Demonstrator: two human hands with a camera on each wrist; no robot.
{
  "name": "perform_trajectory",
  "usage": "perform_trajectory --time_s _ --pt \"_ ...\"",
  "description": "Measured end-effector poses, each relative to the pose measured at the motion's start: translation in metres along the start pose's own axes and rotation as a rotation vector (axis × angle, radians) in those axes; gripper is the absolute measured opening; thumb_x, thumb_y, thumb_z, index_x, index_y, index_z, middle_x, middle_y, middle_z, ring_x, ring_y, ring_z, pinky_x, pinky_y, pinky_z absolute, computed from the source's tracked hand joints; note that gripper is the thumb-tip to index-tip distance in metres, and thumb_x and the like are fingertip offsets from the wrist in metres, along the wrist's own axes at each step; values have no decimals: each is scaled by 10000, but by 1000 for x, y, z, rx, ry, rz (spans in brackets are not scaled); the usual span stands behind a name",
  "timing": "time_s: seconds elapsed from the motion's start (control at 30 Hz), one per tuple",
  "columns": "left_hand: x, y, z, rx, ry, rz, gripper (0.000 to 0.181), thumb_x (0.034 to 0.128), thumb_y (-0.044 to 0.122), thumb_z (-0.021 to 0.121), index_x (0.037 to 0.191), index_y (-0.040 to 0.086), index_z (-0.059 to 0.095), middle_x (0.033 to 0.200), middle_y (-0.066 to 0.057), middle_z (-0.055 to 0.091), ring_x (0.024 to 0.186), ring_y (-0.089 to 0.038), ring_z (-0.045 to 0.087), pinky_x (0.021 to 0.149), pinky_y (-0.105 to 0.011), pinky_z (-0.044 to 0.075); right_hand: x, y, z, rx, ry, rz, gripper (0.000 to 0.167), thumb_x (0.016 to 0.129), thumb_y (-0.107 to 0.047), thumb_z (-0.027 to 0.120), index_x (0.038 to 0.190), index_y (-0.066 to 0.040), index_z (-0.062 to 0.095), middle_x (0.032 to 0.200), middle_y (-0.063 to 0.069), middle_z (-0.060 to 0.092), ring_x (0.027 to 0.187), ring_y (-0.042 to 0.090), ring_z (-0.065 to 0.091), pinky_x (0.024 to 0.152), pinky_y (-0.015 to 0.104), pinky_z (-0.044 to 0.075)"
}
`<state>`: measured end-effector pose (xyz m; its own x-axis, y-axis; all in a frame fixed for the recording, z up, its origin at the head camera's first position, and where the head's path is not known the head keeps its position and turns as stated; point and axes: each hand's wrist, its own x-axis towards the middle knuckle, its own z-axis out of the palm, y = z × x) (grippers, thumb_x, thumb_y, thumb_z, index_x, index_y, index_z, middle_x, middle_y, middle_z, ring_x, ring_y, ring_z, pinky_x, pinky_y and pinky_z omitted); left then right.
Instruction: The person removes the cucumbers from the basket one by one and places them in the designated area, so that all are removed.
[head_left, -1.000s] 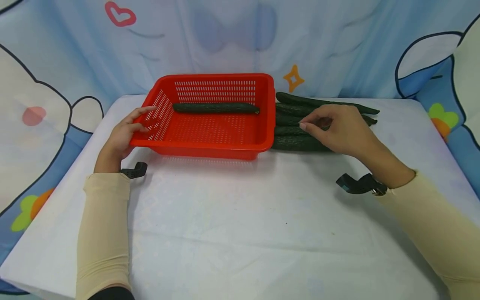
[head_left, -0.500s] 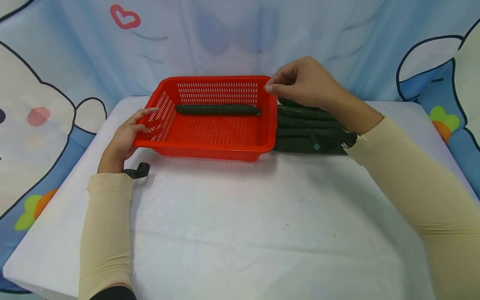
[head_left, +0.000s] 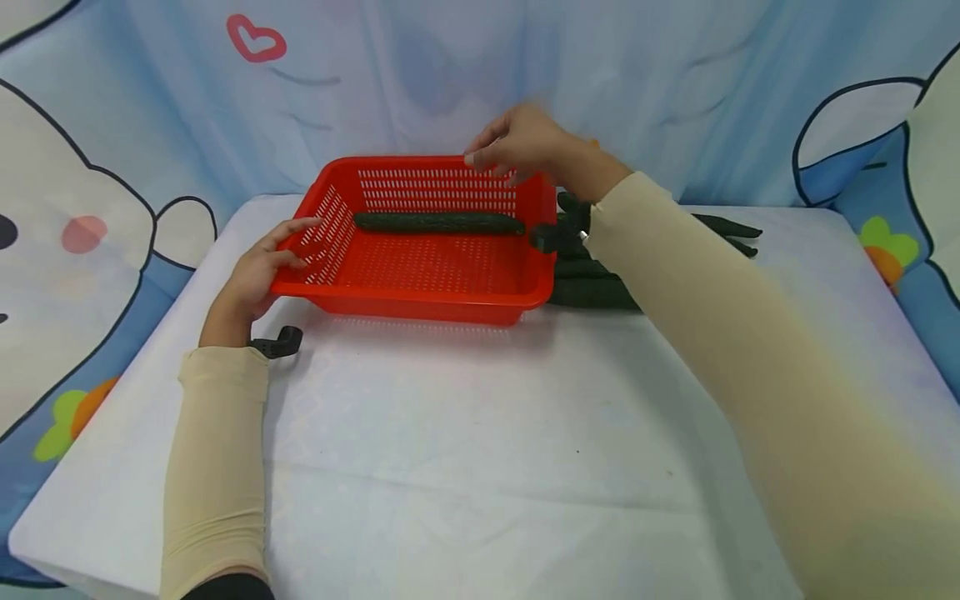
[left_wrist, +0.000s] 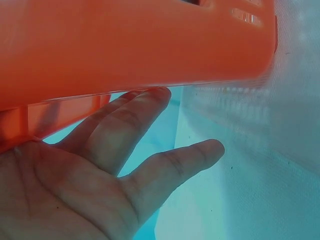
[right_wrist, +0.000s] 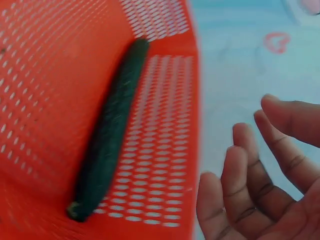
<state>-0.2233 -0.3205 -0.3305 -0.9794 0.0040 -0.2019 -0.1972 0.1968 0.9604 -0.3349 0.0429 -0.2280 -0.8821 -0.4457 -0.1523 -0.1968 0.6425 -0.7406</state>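
A red plastic basket point(head_left: 420, 307) with slotted walls stands at the back of the table. One dark green cucumber point(head_left: 438, 222) lies lengthwise inside, near the back wall. My left hand point(head_left: 251, 271) holds the basket's left end, some fingers over the rim; the left wrist view shows other fingers beneath it, one of them apart from the plastic. My right hand point(head_left: 521, 146) is at the back rim, right of its middle. In the right wrist view its loosely bent fingers point(right_wrist: 235, 170) hold nothing, just outside the basket wall.
Several more cucumbers point(head_left: 592, 292) lie side by side against the basket's right end, partly hidden by the right forearm. A white cloth point(head_left: 465, 450) covers the table. Behind it hangs a blue printed curtain point(head_left: 637, 50).
My right hand has moved left and back, from above the cucumber pile to the basket's back rim. My left hand stays on the basket, and the cucumber inside lies as before.
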Motion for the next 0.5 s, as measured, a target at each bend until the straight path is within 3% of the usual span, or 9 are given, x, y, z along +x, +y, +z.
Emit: perform_trajectory --time_s 0.1,0.2,0.33,0.5 --pt "-1 0 1 -3 -3 3 542 991 81 423 1458 356 443 1603 -42 211 1321 -254 361 805 -206 572 15 4 12 17 -84 79 404 942 -305 651 1310 -139 630 1423 44 530 1160 237 553 817 304 568" --pt "0 0 1 -5 -13 7 539 994 85 419 1464 349 437 1609 -43 201 1331 -262 355 812 -205 571 26 8 26 26 -131 148 471 936 -272 660 1383 -153 572 1522 48 429 1242 258 497 962 395 530" --pt "1 -1 3 -6 -16 14 541 993 83 419 1463 350 438 1605 -48 207 1328 -264 360 812 -205 571 37 12 44 41 -101 200 544 909 -248 694 1422 -167 531 1581 44 340 1369 270 424 1097 478 427" --pt "2 0 5 -20 -15 10 552 985 63 417 1455 351 451 1589 -48 227 1307 -248 373 807 -217 577 46 19 57 -20 -41 220 574 909 -217 694 1447 -154 503 1550 54 396 1405 252 402 1133 410 401"
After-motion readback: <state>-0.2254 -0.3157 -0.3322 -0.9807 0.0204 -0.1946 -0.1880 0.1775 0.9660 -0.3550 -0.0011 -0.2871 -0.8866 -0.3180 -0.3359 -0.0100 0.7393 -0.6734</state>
